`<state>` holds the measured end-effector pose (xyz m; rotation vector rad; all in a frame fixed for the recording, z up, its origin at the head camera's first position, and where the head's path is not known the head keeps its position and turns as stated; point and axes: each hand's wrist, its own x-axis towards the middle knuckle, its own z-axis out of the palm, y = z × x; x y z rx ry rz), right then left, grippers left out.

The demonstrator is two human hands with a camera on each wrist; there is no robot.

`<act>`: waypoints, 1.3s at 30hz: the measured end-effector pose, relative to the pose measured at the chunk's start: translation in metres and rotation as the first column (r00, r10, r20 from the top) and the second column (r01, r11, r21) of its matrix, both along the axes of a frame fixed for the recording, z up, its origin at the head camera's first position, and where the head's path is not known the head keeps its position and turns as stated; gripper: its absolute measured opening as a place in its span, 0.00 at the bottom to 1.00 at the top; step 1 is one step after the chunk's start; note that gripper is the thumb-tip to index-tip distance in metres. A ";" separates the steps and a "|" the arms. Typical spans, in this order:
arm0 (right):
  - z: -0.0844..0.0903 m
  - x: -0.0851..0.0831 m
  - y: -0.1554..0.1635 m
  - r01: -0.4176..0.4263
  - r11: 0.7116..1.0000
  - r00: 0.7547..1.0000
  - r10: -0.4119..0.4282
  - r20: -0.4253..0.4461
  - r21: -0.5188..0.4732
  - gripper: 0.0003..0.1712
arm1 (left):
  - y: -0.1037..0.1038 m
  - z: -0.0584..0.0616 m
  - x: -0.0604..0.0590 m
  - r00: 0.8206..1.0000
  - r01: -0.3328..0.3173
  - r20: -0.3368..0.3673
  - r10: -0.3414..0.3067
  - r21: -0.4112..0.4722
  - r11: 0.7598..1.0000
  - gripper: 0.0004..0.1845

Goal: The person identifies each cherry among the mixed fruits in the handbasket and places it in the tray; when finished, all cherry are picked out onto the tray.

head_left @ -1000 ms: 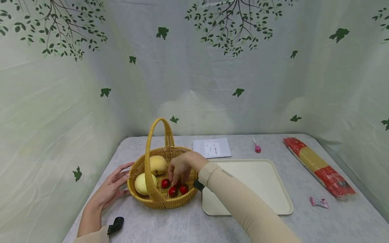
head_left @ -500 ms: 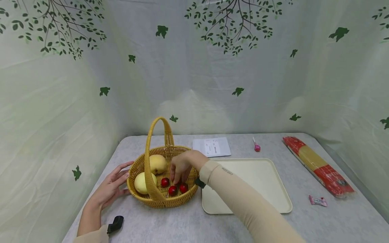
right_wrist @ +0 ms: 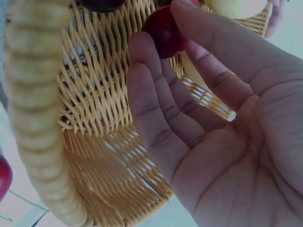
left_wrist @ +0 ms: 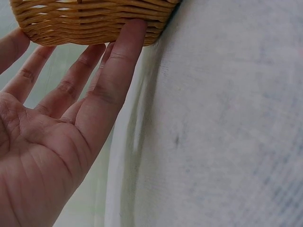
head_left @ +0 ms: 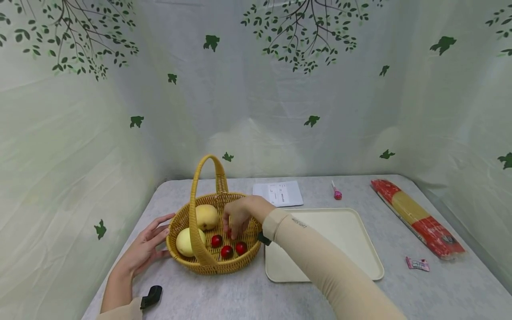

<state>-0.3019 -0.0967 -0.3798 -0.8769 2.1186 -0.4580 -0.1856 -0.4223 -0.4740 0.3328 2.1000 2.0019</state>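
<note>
Right hand (head_left: 241, 215): reached inside the basket; fingers and thumb pinched one red fruit (right_wrist: 163, 34), round and glossy, at their tips.

Left hand (head_left: 147, 245): fingers spread and nearly straight, tips against the outer wall of the basket.

Basket (head_left: 226, 268): yellow wicker, upright on the grey worktop (head_left: 224, 298), between the fingers of both hands; its tall handle (head_left: 221, 180) arched to the left of the right hand's fingers.

Three loose red fruits: one (head_left: 216, 241) left of the right hand's fingers, two (head_left: 226, 252) (head_left: 241, 248) just on the near side of them, all on the basket floor.

Two pale yellow fruits (head_left: 206, 217) (head_left: 185, 242): further left, between the fingers of the two hands.

Off-white tray (head_left: 346, 233): right of the right hand's fingers, partly under the forearm.

White card (head_left: 278, 194), printed label: beyond those fingers, to the right.

Pink lollipop (head_left: 338, 194): farther right.

Red-and-yellow packet (head_left: 420, 220) and small pink wrapped sweet (head_left: 418, 264): well apart from the fingers, far right.
</note>
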 end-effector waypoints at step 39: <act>0.032 -0.016 0.085 -0.105 0.980 0.936 0.040 -0.348 -0.169 0.14 | -0.003 -0.004 -0.001 1.000 0.026 -0.013 -0.026 0.024 0.999 0.29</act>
